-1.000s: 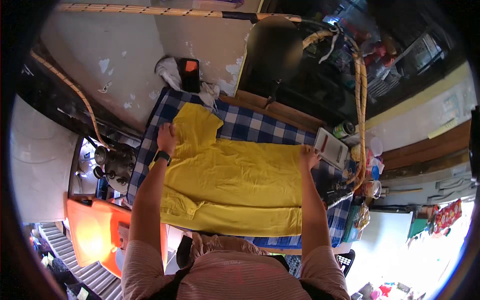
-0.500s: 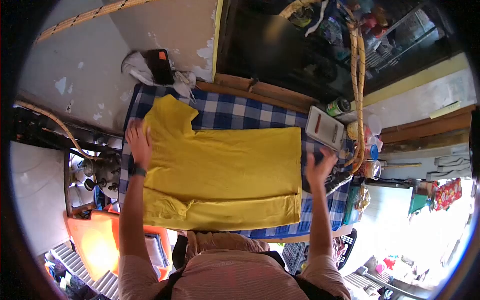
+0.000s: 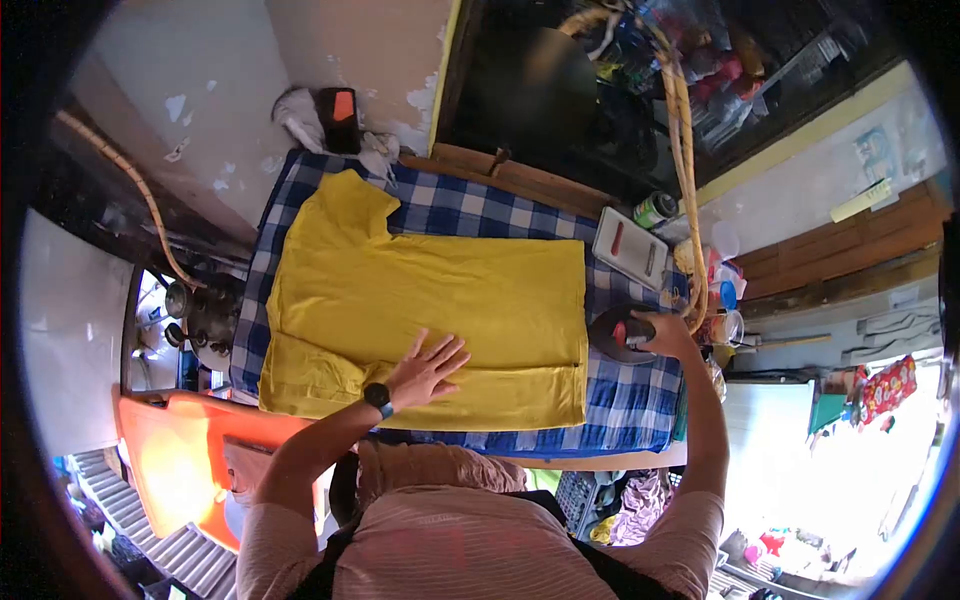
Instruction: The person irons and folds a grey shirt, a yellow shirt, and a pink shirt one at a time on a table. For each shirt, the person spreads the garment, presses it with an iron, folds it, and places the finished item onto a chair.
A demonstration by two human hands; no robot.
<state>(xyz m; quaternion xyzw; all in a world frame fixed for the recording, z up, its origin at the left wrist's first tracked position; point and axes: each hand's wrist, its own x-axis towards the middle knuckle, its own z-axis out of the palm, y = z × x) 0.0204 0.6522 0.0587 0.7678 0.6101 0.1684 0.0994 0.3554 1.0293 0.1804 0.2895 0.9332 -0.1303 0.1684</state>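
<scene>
A yellow T-shirt (image 3: 450, 300) lies spread on a blue-and-white checked cloth (image 3: 470, 220), its near side folded over in a long strip. My left hand (image 3: 428, 375) rests on the shirt near that fold, fingers spread, a dark watch on the wrist. At the right, my right hand (image 3: 662, 334) is wrapped round the handle of a dark clothes iron (image 3: 612, 335). The iron sits on the checked cloth just beyond the shirt's hem.
Behind the iron lies a white tray (image 3: 630, 248) with a red-handled item in it. A green can (image 3: 655, 210) and several jars stand nearby. A cord in a striped sleeve (image 3: 688, 180) hangs at the right. An orange chair (image 3: 170, 450) is at the lower left.
My left hand has moved from the shirt's left edge to its near middle. My right hand, open before, has closed on the iron. The view has shifted slightly.
</scene>
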